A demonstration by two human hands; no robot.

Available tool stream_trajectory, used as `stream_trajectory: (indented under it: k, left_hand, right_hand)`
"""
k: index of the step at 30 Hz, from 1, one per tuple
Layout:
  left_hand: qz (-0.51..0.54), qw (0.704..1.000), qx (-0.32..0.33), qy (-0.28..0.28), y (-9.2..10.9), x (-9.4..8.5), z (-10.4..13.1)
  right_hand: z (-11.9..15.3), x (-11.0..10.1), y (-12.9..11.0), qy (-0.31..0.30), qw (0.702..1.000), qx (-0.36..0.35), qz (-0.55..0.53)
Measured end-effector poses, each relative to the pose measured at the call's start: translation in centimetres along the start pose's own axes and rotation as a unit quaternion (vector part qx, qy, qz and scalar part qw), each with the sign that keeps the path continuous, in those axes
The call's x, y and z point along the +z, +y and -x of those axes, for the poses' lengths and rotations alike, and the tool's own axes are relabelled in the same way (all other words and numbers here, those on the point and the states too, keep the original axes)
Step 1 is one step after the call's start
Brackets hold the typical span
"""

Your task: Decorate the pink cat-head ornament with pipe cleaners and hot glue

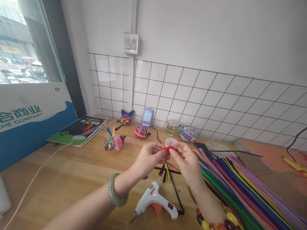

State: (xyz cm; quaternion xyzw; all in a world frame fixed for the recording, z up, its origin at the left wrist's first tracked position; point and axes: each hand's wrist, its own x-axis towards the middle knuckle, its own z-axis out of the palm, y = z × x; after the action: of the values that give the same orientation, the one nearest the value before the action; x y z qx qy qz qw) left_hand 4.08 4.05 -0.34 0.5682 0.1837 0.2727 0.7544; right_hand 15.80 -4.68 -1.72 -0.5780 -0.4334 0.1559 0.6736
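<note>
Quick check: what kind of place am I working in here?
Likely a small craft workspace: a wooden table with a pile of pipe cleaners, a glue gun and finished yarn-wrapped figures by a tiled wall.

A white glue gun (pixel 155 202) lies near a magazine (pixel 80 129).

The small piece (pixel 169 149) pinched between the fingers is red. The glue gun (pixel 155 200) is white with an orange stand. The bangle (pixel 115 190) is pale green. The pipe cleaners (pixel 240 182) run pink, green, blue and purple. The desk (pixel 72 169) is light wood; the wall tiles (pixel 216 102) are white with dark grid lines.
</note>
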Motion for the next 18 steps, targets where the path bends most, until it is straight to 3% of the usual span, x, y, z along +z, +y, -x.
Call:
stream_trajectory:
  k: [4,12,18]
  left_hand:
    - [-0.022,1.0,-0.001,0.005,0.0,-0.2,-0.1]
    - [-0.182,0.977,0.106,0.014,-0.8,-0.9,-0.5]
    - [-0.198,0.973,0.117,-0.006,-1.5,-1.3,-0.8]
  right_hand:
    - [-0.1,-0.1,0.0,-0.003,1.0,0.003,0.001]
    - [0.5,0.3,0.5,0.003,0.999,-0.016,0.05]
    - [0.6,0.2,1.0,0.004,0.997,-0.017,0.075]
